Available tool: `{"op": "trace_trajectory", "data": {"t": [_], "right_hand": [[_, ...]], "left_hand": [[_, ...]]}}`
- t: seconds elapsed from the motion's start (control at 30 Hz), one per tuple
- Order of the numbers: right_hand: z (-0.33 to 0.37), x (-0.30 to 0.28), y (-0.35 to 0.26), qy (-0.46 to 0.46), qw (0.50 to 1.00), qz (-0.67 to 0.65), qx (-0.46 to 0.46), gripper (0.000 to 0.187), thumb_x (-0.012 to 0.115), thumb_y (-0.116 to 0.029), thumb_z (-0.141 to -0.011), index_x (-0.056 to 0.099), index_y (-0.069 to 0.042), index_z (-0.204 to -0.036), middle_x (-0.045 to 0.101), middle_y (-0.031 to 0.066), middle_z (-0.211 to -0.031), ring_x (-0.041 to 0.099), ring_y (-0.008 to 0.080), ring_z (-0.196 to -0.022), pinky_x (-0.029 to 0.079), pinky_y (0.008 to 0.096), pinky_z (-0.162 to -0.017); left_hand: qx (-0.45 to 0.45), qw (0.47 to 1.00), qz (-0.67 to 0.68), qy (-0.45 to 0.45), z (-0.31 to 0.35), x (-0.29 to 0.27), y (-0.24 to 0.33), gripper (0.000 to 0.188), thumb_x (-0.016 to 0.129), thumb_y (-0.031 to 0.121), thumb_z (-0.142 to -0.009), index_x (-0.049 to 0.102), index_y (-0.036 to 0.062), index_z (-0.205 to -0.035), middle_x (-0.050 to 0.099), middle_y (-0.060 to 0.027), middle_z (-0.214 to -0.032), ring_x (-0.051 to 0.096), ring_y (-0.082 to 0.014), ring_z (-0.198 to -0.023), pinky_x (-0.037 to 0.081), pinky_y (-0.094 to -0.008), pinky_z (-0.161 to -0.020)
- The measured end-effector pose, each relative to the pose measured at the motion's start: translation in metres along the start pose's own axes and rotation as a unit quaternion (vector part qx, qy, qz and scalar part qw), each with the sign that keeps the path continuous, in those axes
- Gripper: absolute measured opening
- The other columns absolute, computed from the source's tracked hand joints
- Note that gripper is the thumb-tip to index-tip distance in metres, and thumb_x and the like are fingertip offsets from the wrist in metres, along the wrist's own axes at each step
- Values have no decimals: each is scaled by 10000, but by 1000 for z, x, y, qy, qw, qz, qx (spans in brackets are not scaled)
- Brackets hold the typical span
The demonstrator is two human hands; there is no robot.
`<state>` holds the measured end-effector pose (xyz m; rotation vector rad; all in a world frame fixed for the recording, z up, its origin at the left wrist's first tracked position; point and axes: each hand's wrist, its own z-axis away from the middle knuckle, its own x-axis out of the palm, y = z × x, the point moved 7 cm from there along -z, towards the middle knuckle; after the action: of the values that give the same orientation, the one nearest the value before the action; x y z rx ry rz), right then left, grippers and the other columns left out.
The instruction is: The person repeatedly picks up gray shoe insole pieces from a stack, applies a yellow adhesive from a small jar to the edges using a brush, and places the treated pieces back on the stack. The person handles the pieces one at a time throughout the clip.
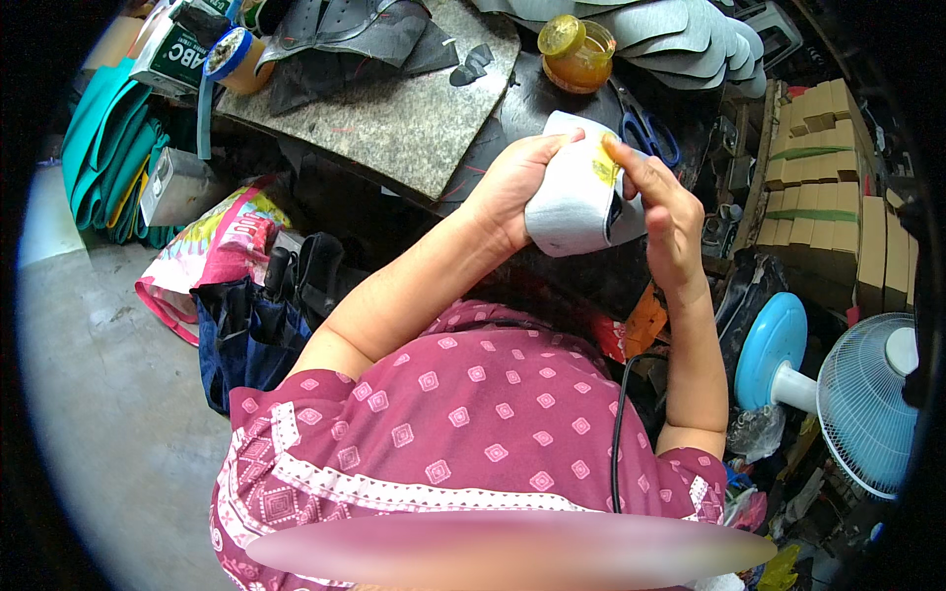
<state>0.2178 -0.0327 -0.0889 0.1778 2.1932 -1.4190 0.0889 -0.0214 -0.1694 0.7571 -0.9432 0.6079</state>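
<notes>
My left hand (514,185) grips a curved grey fabric piece (567,225) that looks like a shoe upper, with the thumb on top of it. A wet yellow smear of what looks like glue (603,171) lies on its upper face. My right hand (672,205) is at the piece's right side, fingers bent, with a yellow-stained fingertip pressed at the smear's edge. The piece bends round on itself, and its underside is mostly hidden. Just beyond stands an open jar of amber glue (579,69), its yellow-coated lid (562,35) resting on the rim. Blue-handled scissors (650,133) lie right of it.
Black cut pieces (345,49) lie on a speckled board (394,128) at the far left. Flat grey pieces (680,39) are stacked at the far right. Cardboard boxes (813,187) and a blue-and-white fan (867,394) stand right. Bags (222,256) sit on the left.
</notes>
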Motion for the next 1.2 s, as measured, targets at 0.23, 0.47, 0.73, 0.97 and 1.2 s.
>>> {"op": "trace_trajectory", "data": {"t": [0.23, 0.47, 0.73, 0.97, 1.2], "right_hand": [[3, 14, -19, -41, 996, 3, -76, 778, 273, -736, -922, 636, -171, -1315, 524, 107, -717, 576, 302, -651, 459, 384, -615], [-1, 16, -17, 9, 995, 52, -86, 762, 287, -711, -934, 619, -150, -1329, 530, 110, -710, 557, 299, -633, 441, 396, -593], [-5, 17, -20, -122, 986, -113, -20, 823, 283, -721, -942, 697, -60, -1205, 551, 105, -758, 530, 222, -669, 422, 323, -630], [-92, -35, 25, 7, 966, 259, -19, 333, 549, -54, -924, 702, -149, -1205, 638, 69, -977, 618, 176, -934, 483, 305, -831], [-139, 11, 60, -45, 857, 512, -25, 353, 564, -129, -895, 734, -336, -1125, 609, 36, -974, 635, 222, -960, 534, 372, -828]], "left_hand": [[1, 1000, 15, -1, 8, -2, 4, 299, 489, 210, -1016, 568, -33, -1170, 679, -151, -1046, 700, -238, -877, 585, -368, -795], [19, 999, -18, 23, 15, -6, 8, 307, 489, 225, -1020, 579, -40, -1146, 676, -157, -1033, 695, -246, -860, 582, -383, -787], [17, 999, 43, 0, 10, -9, 19, 327, 477, 234, -1024, 557, -25, -1207, 669, -171, -1059, 687, -273, -894, 581, -410, -809], [13, 990, 107, -90, 34, 13, 31, 370, 477, 295, -1035, 577, -9, -1220, 686, -139, -1080, 695, -211, -915, 588, -366, -796], [92, 983, -107, -121, 62, 33, 42, 752, 688, 506, -831, 485, -10, -1339, 631, -175, -1118, 665, -285, -974, 547, -432, -885]]}}
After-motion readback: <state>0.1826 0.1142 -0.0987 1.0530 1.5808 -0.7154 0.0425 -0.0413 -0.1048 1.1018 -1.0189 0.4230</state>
